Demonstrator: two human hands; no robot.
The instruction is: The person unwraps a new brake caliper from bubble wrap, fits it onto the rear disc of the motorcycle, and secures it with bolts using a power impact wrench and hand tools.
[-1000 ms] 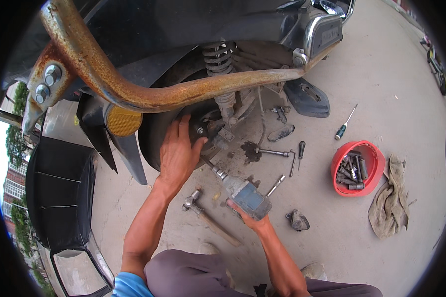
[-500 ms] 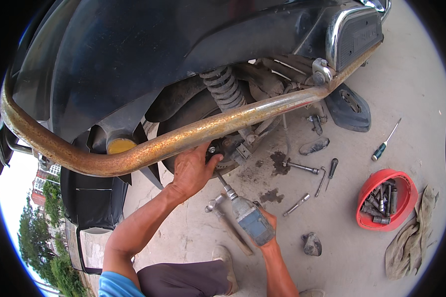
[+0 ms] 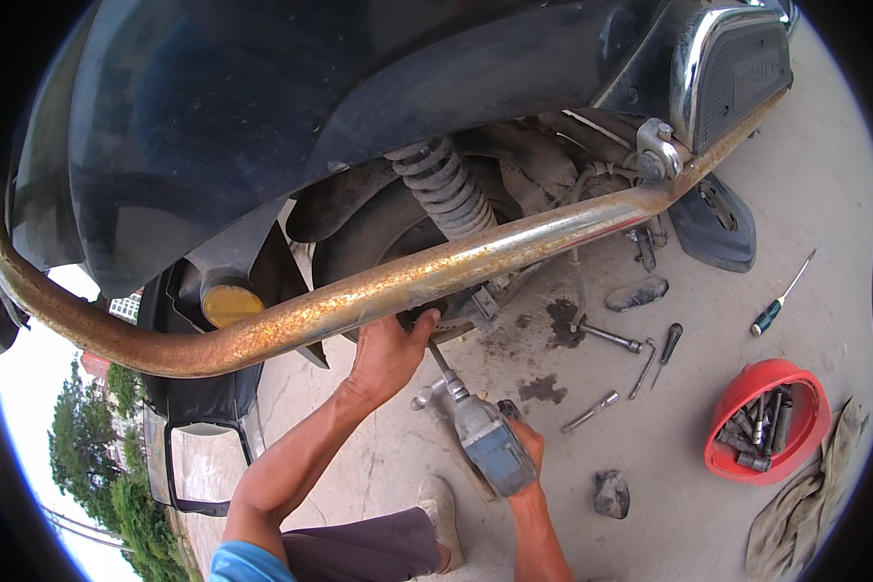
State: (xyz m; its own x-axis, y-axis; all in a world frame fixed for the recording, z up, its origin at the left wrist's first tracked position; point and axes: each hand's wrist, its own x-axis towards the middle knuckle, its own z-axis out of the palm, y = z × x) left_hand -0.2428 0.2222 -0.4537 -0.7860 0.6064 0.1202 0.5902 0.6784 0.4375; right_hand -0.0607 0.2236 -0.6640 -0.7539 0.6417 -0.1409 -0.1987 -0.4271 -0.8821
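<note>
My right hand (image 3: pixel 526 456) is closed round the grip of a grey-blue cordless impact wrench (image 3: pixel 495 441). A long extension (image 3: pixel 440 360) points from its nose up toward the wheel hub. My left hand (image 3: pixel 388 354) reaches under a rusty crash bar (image 3: pixel 398 286) to a dark part by the brake disc. Its thumb shows, bent in against that part; the bar hides most of the fingers, so what they grip is unclear. Above stands a coil-spring shock absorber (image 3: pixel 446 189) beside the tyre (image 3: pixel 344 257). A hammer (image 3: pixel 461 446) lies on the ground, partly behind the wrench.
Black bodywork (image 3: pixel 233 107) fills the top. To the right on concrete lie a ratchet (image 3: pixel 611 337), a socket bar (image 3: pixel 592 411), screwdrivers (image 3: pixel 770 315) and a dark lump (image 3: pixel 611 494). A red helmet-shaped bowl (image 3: pixel 742 373) holds several sockets, beside a rag (image 3: pixel 805 495).
The view has shifted, so the ground tools sit lower and farther right. My left hand is now more hidden behind the bar. The wrench stays in my right hand, pointing at the hub.
</note>
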